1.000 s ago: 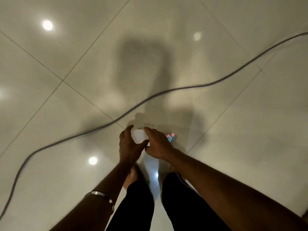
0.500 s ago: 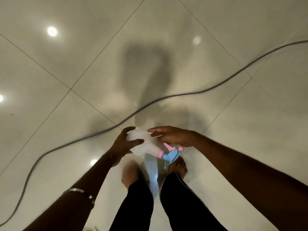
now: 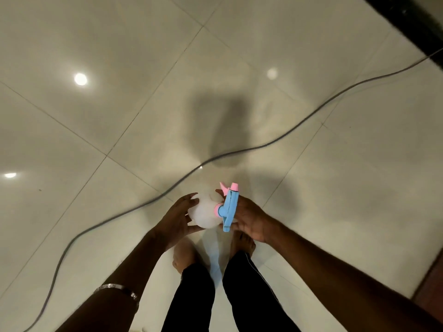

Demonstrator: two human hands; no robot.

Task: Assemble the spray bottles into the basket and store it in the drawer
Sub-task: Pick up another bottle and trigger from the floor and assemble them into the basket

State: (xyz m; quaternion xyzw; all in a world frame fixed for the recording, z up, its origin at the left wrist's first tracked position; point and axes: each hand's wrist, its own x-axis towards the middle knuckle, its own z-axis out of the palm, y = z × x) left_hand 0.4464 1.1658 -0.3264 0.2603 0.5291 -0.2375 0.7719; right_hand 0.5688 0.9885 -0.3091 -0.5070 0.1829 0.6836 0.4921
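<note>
Lying roughly level in the air above the tiled floor (image 3: 335,212), the bottle (image 3: 205,213) runs left to right, base toward the left hand (image 3: 176,220), neck toward the right hand (image 3: 249,218). Its body is rounded, white and translucent. The sprayer (image 3: 229,206) is hard blue plastic with pink collar, trigger and nozzle; the nozzle points away from the person. Left fingers curl around the base. Right fingers cup the sprayer from behind. A grey cable (image 3: 263,146) lies on the glossy floor beyond.
</note>
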